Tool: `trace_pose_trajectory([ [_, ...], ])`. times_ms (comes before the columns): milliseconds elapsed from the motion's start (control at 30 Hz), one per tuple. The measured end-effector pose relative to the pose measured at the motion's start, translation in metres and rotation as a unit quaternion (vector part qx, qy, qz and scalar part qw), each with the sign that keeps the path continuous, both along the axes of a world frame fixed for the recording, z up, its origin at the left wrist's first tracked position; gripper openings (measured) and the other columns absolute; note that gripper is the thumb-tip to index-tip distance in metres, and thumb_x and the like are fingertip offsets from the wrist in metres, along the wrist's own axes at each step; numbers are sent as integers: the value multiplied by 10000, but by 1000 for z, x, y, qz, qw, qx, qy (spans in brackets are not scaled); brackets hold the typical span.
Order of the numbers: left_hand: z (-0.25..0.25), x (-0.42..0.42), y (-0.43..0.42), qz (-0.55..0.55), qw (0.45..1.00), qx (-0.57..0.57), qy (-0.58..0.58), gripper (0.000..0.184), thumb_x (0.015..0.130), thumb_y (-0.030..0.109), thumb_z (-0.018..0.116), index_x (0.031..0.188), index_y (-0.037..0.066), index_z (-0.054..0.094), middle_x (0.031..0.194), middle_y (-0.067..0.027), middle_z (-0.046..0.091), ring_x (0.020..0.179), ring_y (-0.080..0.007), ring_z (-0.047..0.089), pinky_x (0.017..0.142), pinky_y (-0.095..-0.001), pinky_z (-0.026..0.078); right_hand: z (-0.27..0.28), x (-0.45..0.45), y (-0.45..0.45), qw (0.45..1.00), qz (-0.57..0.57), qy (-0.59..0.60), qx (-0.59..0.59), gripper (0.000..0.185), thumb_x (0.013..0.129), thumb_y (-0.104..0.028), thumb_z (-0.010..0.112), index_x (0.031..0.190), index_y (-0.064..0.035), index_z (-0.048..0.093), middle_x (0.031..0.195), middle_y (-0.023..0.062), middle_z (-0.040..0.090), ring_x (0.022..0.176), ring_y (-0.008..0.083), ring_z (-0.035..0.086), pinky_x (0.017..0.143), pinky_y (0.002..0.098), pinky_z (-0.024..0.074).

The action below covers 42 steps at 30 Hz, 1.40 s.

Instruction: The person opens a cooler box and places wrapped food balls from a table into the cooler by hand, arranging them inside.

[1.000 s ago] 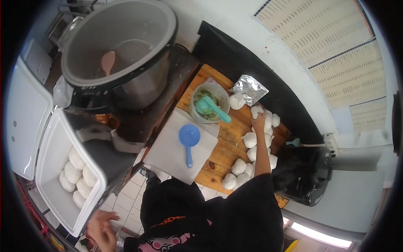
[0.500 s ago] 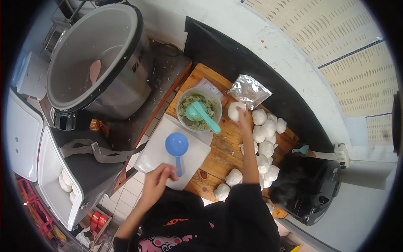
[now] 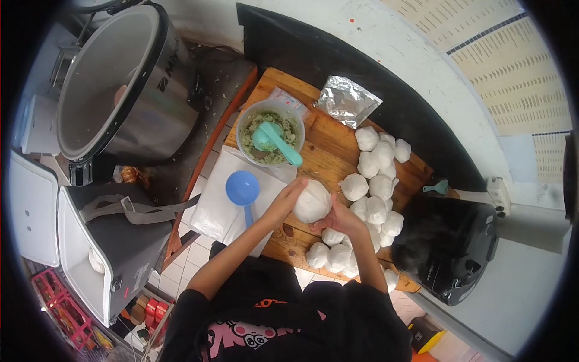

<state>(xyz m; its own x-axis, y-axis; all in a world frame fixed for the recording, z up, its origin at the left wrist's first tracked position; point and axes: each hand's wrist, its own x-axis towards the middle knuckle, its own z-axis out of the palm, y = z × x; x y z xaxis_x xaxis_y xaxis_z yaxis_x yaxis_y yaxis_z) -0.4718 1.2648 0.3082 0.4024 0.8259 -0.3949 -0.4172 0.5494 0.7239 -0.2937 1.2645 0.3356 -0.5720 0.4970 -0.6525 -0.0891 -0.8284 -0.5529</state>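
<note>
A round, white paper-wrapped bundle [image 3: 312,200] is held between both hands above the wooden table. My left hand [image 3: 289,201] closes around its left side, and my right hand [image 3: 342,218] supports the right and near side. Beside my left forearm, a blue scoop [image 3: 242,187] lies on a stack of white paper sheets [image 3: 212,202]. Farther off stands a clear tub [image 3: 242,140] of greenish rice mixture, with a teal scoop [image 3: 278,143] resting in it. Several similar white bundles [image 3: 375,211] sit clustered right of my right hand.
Crumpled foil [image 3: 348,101] lies at the table's far edge. A large steel cooker [image 3: 158,99] stands at left, above an open cooler box [image 3: 84,241] holding white bundles. A black appliance [image 3: 449,253] is at right, near a small teal spoon [image 3: 435,187].
My right hand has brought the bundle from beside the foil back toward my body. My left hand has moved right from near the blue scoop's handle and taken hold too. The view has shifted slightly.
</note>
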Motion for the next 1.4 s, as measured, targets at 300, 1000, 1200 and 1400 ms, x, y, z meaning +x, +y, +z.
trace_pose_trajectory([
  [300, 13, 10, -24, 136, 954, -238, -120, 476, 923, 510, 283, 1164, 136, 452, 1087, -42, 523, 958, -170, 522, 808, -355, 432, -18, -24, -32, 927, -20, -304, 221, 402, 931, -307, 420, 1111, 52, 398, 881, 152, 535, 704, 180, 581, 572, 292, 473],
  [1000, 129, -170, -144, 274, 955, -90, -69, 711, 842, 662, 220, 1322, 146, 312, 1206, -110, 475, 1121, -264, 488, 925, -461, 403, -165, 249, 172, 654, -158, -559, 484, 599, 779, -402, 628, 1244, -70, 445, 1218, 128, 493, 1173, 261, 429, 962, 367, 369],
  [1200, 208, -262, -261, 425, 890, -135, -91, 639, 907, 539, 241, 1277, 35, 375, 1279, -123, 444, 1178, -287, 443, 958, -449, 378, -11, 112, 104, 887, -366, -153, 238, 509, 837, -399, 542, 1237, -109, 421, 1281, 101, 406, 1196, 261, 376, 945, 445, 372],
  [1400, 257, -385, -346, 511, 853, -96, -47, 559, 919, 493, 277, 1247, 63, 416, 1204, -133, 506, 1067, -289, 537, 893, -480, 445, 99, -76, 64, 835, -286, -219, 415, 556, 813, -319, 581, 1258, -69, 362, 1277, 138, 395, 1202, 258, 368, 978, 371, 356],
])
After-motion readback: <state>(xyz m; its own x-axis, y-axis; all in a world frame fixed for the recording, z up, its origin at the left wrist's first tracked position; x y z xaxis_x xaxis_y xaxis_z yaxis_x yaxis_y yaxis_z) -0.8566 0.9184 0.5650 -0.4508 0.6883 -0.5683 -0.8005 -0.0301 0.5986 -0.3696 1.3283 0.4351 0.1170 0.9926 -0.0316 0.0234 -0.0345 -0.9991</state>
